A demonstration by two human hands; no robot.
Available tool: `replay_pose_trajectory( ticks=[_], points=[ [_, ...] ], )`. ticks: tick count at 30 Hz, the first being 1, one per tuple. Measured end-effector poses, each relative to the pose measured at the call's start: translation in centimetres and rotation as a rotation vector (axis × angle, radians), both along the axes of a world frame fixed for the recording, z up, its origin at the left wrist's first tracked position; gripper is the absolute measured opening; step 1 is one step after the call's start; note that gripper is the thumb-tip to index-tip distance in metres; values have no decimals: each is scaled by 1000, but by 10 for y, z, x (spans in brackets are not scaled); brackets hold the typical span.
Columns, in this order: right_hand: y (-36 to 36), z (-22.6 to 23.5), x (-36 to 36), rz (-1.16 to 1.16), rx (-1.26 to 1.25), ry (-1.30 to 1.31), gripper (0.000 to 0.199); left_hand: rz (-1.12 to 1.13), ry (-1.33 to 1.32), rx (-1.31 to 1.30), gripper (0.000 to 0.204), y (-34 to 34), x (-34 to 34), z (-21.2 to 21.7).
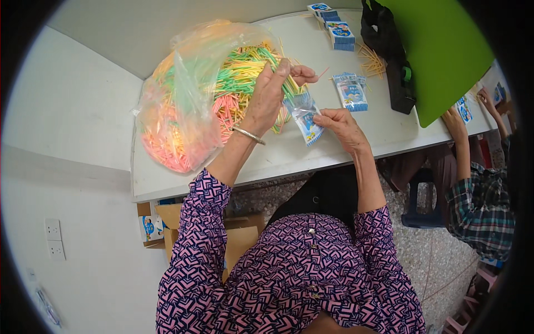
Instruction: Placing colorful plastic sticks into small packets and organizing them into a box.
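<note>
My left hand (268, 97), with a bangle at its wrist, is closed round a small bunch of thin coloured sticks (289, 87), mostly yellow and green. Their lower ends are at the mouth of a small clear, blue and white packet (309, 127); I cannot tell how far in they reach. Between thumb and fingers my right hand (340, 127) pinches the packet's right side. Behind my left hand a big clear plastic bag (192, 92) lies open, heaped with loose pink, yellow, green and orange sticks (245, 69).
Further right on the white table (267, 162) lie a flat blue and white packet (351, 92), stacks of similar packets (340, 36), loose yellow sticks (372, 61) and a black tape dispenser (400, 83). A green partition (445, 50) stands beside them; past it, another person's hands (456, 123) work.
</note>
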State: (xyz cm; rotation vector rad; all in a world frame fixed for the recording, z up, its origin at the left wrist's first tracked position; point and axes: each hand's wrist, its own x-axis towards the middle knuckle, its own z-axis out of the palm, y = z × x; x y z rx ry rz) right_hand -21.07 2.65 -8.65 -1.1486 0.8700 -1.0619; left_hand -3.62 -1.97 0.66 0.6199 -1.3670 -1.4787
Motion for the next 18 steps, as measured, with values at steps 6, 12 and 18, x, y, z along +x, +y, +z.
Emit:
replay_pose_trajectory(
  ticks=[6, 12, 18],
  points=[
    [4, 0, -4, 54, 38, 1, 28, 29, -21, -50, 42, -8, 8, 9],
    [5, 0, -1, 53, 28, -41, 28, -29, -42, -44, 43, 10, -1, -8],
    [11, -3, -4, 71, 46, -70, 28, -71, -263, -144, 40, 12, 6, -32]
  ],
)
